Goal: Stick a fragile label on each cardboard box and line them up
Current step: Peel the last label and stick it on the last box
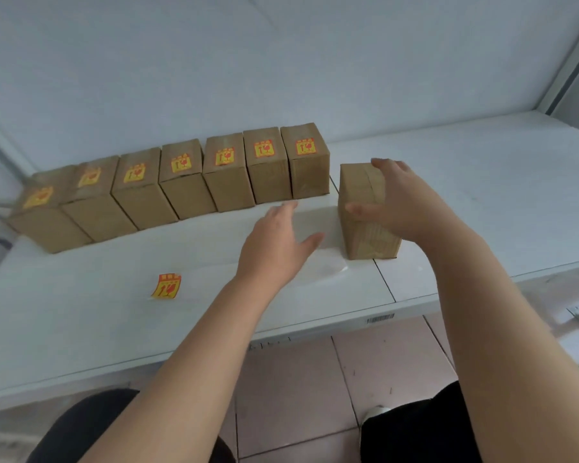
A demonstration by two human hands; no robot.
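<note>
Boxes make up most of what the head view shows: eight cardboard ones in all on the white table (81,329). Seven stand shoulder to shoulder in a row of labelled boxes (228,182), beyond and to the left of the left hand (278,242). Each carries one yellow-and-red fragile sticker on its top, so seven stickers are already on. The far-left end of the row is blurred.

The eighth, the unlabelled box (358,185), stands apart, just right of the row's end, under the right hand (401,202). That hand grips it from above, thumb pressed to the near left side and fingers reaching over the far top edge. I can see no sticker on its top or its near face.

The left hand is spread, fingers apart and holding nothing, palm down over bare table between the row and the lone box. I cannot tell whether it touches the surface.

One loose label (166,287) lies flat on the table, nearer the person and left of the left hand, well clear of every box.
</note>
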